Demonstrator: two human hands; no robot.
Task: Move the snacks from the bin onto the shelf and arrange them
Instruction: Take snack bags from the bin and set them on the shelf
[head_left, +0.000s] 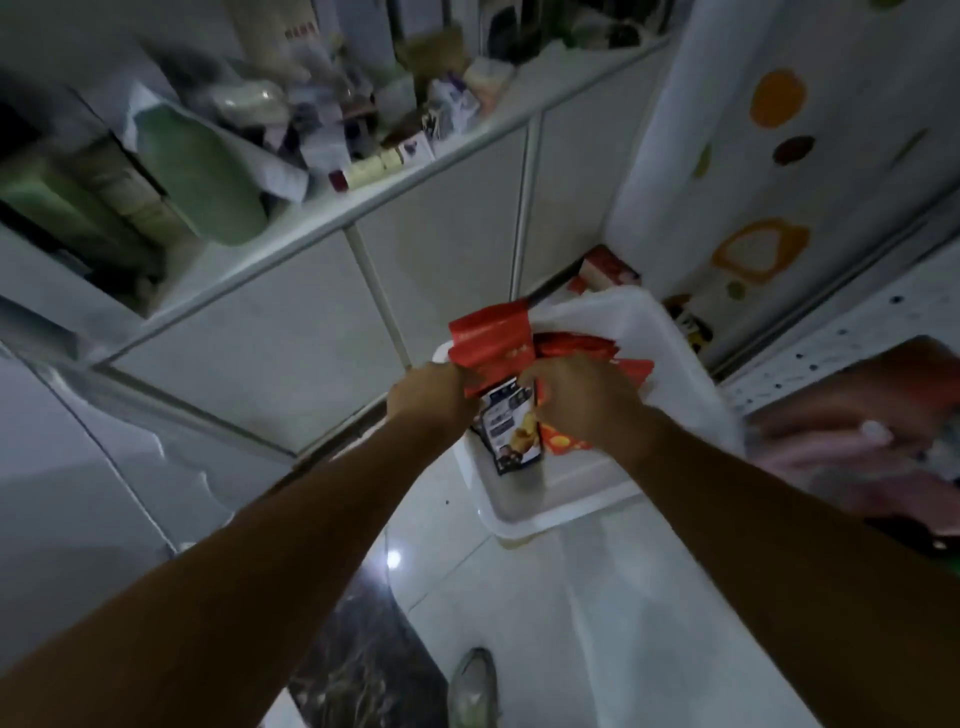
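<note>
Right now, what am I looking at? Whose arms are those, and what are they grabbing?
There is no machine here. The picture comes from a camera worn on a person's head, looking down, so the two long arms are that person's own. On the floor stands a white bin with snack packets in it. Both hands reach into it: the left hand grips a red packet that sticks up over the bin's edge, and the right hand is closed on the packets too, just above a dark packet. Exactly what the right hand holds is hidden. Up to the left is a white shelf, already crowded with bottles and boxes. The picture is a bit blurry.
</note>
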